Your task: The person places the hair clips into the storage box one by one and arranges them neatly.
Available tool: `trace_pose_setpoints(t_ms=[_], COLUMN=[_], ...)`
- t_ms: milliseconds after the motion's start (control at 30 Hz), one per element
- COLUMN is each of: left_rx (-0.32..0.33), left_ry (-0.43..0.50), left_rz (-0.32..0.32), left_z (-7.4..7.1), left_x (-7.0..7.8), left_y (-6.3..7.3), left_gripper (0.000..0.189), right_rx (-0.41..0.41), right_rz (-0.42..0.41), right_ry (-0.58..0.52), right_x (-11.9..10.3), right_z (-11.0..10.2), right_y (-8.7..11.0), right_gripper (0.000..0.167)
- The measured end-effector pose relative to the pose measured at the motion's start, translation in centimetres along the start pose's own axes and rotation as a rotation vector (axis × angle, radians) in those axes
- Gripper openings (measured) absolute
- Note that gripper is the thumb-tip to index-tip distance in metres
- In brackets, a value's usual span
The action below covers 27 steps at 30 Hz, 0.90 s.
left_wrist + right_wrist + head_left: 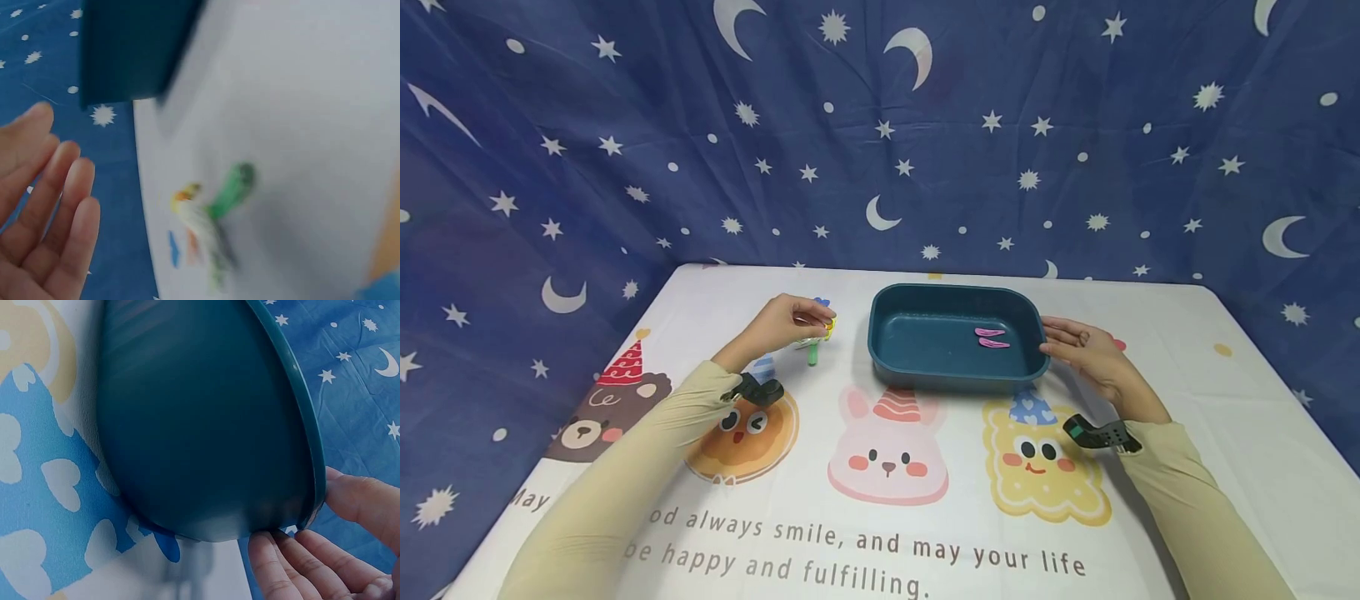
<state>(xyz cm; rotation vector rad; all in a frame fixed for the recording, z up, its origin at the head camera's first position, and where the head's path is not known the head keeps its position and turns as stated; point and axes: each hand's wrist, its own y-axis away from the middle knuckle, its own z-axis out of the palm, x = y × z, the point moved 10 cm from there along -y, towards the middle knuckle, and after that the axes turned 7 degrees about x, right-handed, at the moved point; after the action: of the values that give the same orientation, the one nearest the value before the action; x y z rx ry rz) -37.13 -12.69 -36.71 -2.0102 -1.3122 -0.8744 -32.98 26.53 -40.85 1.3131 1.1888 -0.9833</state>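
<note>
My left hand [790, 321] hovers at the left over a small group of colourful pieces [813, 353]. In the left wrist view its fingers [80, 240] are loosely bent with nothing between them. The blurred pieces there include a green one [235, 189], a white one with a yellow end [199, 222] and a blue one [173, 249]; their kind is unclear. My right hand [1086, 354] holds the right end of a dark teal bin [955, 383], thumb at the rim and fingers against the outer wall. Two pink hair clips [992, 342] lie inside the bin, toward its right.
A white tablecloth [880, 575] with printed cartoon animals and lettering covers the table. Behind it and on the left hangs a dark blue curtain [955, 208] with moons and stars. Black straps with small devices [1101, 434] sit on both wrists.
</note>
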Motion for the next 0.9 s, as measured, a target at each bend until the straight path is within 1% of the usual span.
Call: trace_pose_setpoints(t_ms=[100,200,267,400,533,700,900], left_rx=[0.052,0.087,0.096,0.095,0.100,0.106,0.085], left_ry=[-0.056,-0.091,-0.116,-0.147,-0.181,-0.204,-0.236], left_rz=[-0.018,-0.031,-0.032,-0.039,-0.035,-0.030,-0.019], left_z=[-0.2,-0.3,-0.1,0.5,1.0,1.2,1.2], left_x=[-1.2,-2.2,-2.7,-3.4,-3.6,-3.4,-3.3], left_y=[0.7,1.4,1.8,2.4,2.6,2.6,2.4], left_gripper=[0.027,0.026,0.025,0.024,0.023,0.022,0.022], right_rx=[0.001,0.001,0.000,0.000,-0.002,0.002,0.017], right_rz=[0.001,0.001,-0.001,-0.002,0.001,0.011,0.025], right_ry=[-0.003,-0.003,-0.002,0.001,0.002,0.019,0.047], right_x=[0.0,-0.1,-0.1,-0.2,-0.2,-0.1,0.2], right_z=[0.0,0.0,0.0,0.0,0.0,0.0,-0.2], right_y=[0.0,0.0,0.1,0.0,-0.1,-0.1,-0.1], right_gripper=[0.074,0.074,0.074,0.073,0.073,0.073,0.074])
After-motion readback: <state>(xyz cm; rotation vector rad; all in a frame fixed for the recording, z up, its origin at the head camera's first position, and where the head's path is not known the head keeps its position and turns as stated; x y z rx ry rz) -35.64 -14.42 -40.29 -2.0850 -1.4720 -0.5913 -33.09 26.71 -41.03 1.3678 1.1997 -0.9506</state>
